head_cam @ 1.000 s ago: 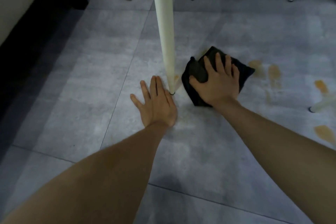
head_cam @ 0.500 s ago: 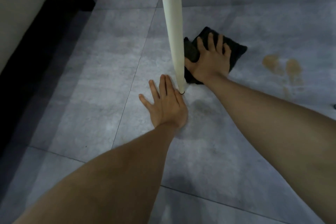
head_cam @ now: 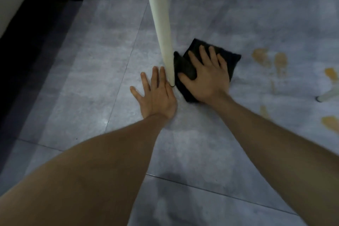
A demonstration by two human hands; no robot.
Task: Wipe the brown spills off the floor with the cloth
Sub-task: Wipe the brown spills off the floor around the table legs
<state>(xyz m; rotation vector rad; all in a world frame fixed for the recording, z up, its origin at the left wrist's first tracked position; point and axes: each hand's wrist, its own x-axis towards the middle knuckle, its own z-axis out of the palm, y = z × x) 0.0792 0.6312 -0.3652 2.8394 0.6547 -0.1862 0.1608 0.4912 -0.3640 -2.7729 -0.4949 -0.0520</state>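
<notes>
Head view: we find the right hand (head_cam: 207,77) spread flat, fingers splayed, pressing the black cloth (head_cam: 229,58) against the floor (head_cam: 91,79) just beside the white furniture leg (head_cam: 161,24). The left hand (head_cam: 156,95) lies open on the tile, holding nothing. Brown spills (head_cam: 269,58) remain to the right (none under the cloth that we can see). We judge the cloth soft, light and prone to bunching; broad palm pressure over its middle suits it best.
</notes>
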